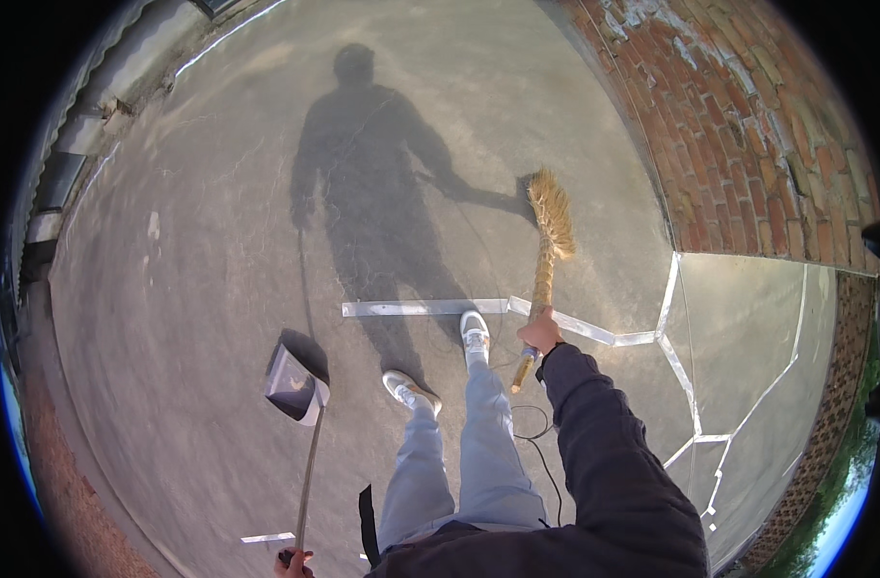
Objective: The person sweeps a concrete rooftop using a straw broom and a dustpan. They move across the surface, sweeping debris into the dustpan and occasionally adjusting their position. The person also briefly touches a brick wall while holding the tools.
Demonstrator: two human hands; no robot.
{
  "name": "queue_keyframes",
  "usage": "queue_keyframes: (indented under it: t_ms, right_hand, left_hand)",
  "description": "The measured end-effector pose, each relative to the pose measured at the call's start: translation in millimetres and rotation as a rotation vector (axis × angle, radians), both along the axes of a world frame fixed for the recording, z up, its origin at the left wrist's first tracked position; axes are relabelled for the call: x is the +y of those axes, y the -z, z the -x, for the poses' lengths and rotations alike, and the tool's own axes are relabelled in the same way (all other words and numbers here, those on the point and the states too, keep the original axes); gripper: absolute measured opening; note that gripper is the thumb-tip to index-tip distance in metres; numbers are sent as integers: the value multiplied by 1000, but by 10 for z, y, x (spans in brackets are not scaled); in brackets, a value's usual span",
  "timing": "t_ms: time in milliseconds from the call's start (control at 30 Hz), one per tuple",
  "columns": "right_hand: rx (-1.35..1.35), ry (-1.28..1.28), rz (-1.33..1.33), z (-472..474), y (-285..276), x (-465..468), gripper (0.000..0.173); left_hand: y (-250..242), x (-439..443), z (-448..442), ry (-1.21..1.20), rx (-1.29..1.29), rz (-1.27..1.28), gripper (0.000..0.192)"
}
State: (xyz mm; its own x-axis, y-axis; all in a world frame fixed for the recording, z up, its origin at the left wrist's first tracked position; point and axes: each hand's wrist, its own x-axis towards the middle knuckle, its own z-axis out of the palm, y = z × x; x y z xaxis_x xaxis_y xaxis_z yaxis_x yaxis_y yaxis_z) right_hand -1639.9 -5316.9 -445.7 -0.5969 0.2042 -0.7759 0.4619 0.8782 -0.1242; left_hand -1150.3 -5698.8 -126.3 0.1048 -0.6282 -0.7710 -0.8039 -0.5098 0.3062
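My right hand (540, 331) grips the short handle of a straw hand broom (548, 249), whose bristles fan out ahead of me to the right. At the lower left, my left hand (293, 563) is closed around the upper end of a long dustpan handle (309, 477). The pan of the long-handled dustpan (293, 381) is down by the concrete floor, left of my feet. A dark patch shows inside it, but I cannot tell whether that is debris or shadow.
A brick wall (729, 144) rises at the right. Pale strips (425, 308) cross the concrete floor (194, 289) before my feet and branch off rightward. A thin black cable (552, 469) hangs by my right leg. A low ledge with windows (60, 180) runs along the left.
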Motion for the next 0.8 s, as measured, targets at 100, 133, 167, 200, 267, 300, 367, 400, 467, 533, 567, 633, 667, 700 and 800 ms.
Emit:
queue_keyframes:
  t_ms: [100,133,167,200,267,300,367,400,467,533,567,633,667,700,800]
  right_hand:
    - [-141,-153,98,-504,-196,-371,103]
    - [-148,-257,104,-627,-306,-437,102]
    - [-223,-275,161,-663,-405,-468,101]
    - [-298,-295,195,-671,-523,-472,100]
    - [-290,-370,290,-524,-746,-365,103]
    - [-276,-397,355,-440,-849,-287,104]
    - [-133,-431,382,-158,-1010,-41,102]
    - [-125,-428,353,-5,-1084,102,102]
    - [-101,-452,243,301,-1169,373,102]
    - [13,-329,198,708,-1123,571,102]
    - [39,-274,166,981,-1041,629,102]
    - [138,-209,60,1533,-773,607,102]
    - [191,-222,30,1832,-627,572,96]
    - [197,-172,-29,2138,-459,493,88]
    - [129,-136,-44,2812,-32,133,75]
  left_hand:
    - [17,149,70,-4,13,9,7]
    - [28,189,89,6,8,11,6]
    - [45,243,109,-9,13,9,6]
    - [42,289,129,-21,15,13,5]
    - [44,358,157,-57,26,13,6]
    - [39,392,160,-56,13,17,6]
    - [57,432,173,-52,-8,21,6]
    - [61,435,176,-67,-9,26,7]
    - [73,423,180,-85,-6,29,8]
    - [72,390,186,-91,-10,14,8]
    - [62,374,197,-98,-17,12,9]
    - [48,346,218,-83,-34,15,8]
    - [31,331,245,-77,-49,17,8]
    - [11,325,269,-74,-65,22,8]
    - [-18,317,389,-99,-67,37,9]
